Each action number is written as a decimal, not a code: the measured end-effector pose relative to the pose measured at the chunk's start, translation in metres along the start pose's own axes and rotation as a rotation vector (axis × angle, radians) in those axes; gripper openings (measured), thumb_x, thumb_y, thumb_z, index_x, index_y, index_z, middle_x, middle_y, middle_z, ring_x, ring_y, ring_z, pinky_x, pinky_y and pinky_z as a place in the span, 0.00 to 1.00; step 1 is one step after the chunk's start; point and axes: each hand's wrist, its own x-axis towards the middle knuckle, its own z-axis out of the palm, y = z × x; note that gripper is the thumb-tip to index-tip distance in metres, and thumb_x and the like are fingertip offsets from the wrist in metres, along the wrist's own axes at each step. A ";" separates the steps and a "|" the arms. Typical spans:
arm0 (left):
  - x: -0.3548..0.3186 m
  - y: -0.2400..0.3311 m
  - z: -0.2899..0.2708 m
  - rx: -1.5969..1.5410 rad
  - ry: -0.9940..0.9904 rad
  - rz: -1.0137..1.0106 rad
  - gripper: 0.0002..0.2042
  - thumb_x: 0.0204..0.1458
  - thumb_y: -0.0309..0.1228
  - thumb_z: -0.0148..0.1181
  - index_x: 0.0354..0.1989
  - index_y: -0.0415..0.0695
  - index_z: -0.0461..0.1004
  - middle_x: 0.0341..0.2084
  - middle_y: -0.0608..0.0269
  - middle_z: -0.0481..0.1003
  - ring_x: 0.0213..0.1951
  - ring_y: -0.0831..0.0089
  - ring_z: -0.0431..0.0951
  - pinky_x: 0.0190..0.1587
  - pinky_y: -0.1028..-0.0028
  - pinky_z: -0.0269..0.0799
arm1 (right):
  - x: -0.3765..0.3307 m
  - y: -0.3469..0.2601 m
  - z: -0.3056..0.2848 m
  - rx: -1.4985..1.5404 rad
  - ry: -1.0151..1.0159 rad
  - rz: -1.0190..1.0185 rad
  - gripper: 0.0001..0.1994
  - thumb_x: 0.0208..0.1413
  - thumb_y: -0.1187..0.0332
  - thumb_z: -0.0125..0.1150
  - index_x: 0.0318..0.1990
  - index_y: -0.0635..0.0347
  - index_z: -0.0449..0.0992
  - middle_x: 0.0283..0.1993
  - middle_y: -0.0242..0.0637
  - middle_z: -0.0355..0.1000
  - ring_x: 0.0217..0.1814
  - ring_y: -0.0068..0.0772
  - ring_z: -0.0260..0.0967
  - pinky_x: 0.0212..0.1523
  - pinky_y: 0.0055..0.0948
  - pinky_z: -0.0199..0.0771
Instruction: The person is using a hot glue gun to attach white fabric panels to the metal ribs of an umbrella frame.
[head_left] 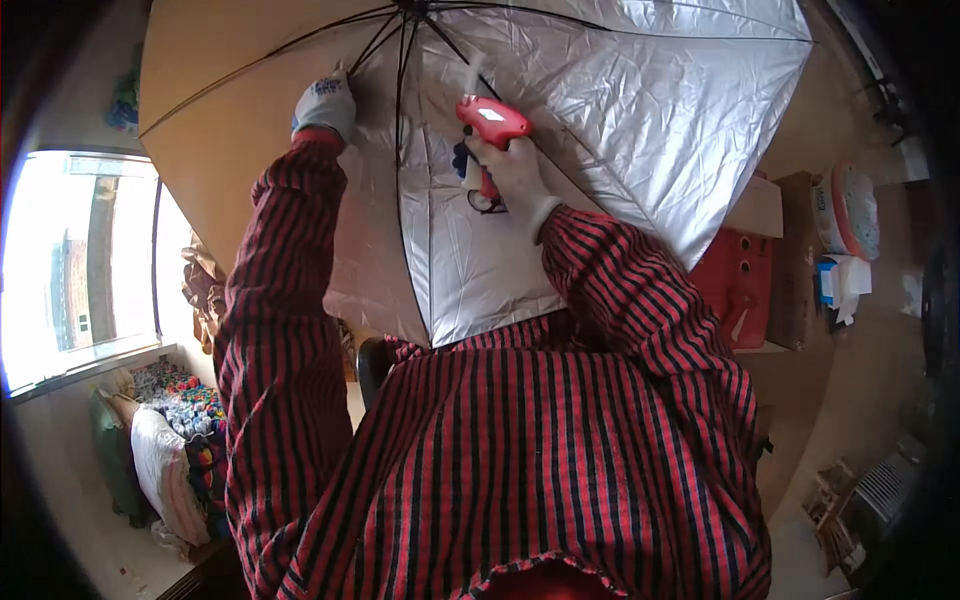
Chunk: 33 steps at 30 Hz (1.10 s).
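Observation:
An open umbrella point(470, 270) with a silvery underside spreads before me, its black ribs point(402, 100) running out from a hub at the top edge. My left hand point(326, 108), in a white glove, is closed at a rib on the left side; its fingertips are mostly hidden. In my gloved right hand point(516, 178) is a red glue gun point(495, 119), held by its handle near the middle of the canopy. A whitish stick point(473, 76) shows at the gun's upper end. Part of its handle is covered by my fingers.
At left, a bright window point(80, 260) stands above a heap of colourful yarn-like pieces point(185, 400) and a white sack point(160, 470). Red and brown cardboard boxes point(735, 285) are at right, near a round tub point(850, 210). A small wooden rack point(835, 510) sits lower right.

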 end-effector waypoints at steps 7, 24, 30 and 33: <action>-0.075 0.085 -0.046 -0.240 0.354 -0.116 0.20 0.49 0.38 0.53 0.48 0.39 0.69 0.40 0.43 0.75 0.43 0.50 0.75 0.45 0.58 0.71 | -0.019 -0.014 0.000 -0.159 0.077 -0.087 0.09 0.51 0.67 0.61 0.37 0.61 0.73 0.32 0.28 0.72 0.32 0.19 0.68 0.32 0.23 0.68; -0.048 0.117 0.002 -0.523 -0.353 0.022 0.20 0.44 0.40 0.57 0.37 0.33 0.75 0.35 0.38 0.75 0.41 0.47 0.76 0.44 0.60 0.71 | -0.046 0.007 0.013 -0.037 0.129 0.255 0.10 0.48 0.64 0.58 0.30 0.62 0.72 0.22 0.32 0.68 0.23 0.25 0.67 0.26 0.31 0.66; -0.030 0.111 0.044 -0.118 -0.271 0.314 0.11 0.52 0.38 0.54 0.35 0.45 0.78 0.30 0.57 0.78 0.36 0.57 0.78 0.39 0.67 0.74 | -0.056 -0.003 0.025 0.114 0.192 0.419 0.12 0.47 0.62 0.59 0.27 0.64 0.72 0.21 0.32 0.69 0.23 0.25 0.68 0.25 0.31 0.66; -0.029 0.118 0.032 0.196 -0.219 0.635 0.11 0.52 0.38 0.54 0.35 0.46 0.78 0.31 0.59 0.78 0.36 0.60 0.79 0.39 0.68 0.75 | -0.061 -0.014 0.023 0.183 0.198 0.482 0.11 0.47 0.62 0.59 0.26 0.63 0.72 0.20 0.31 0.69 0.21 0.25 0.67 0.24 0.29 0.66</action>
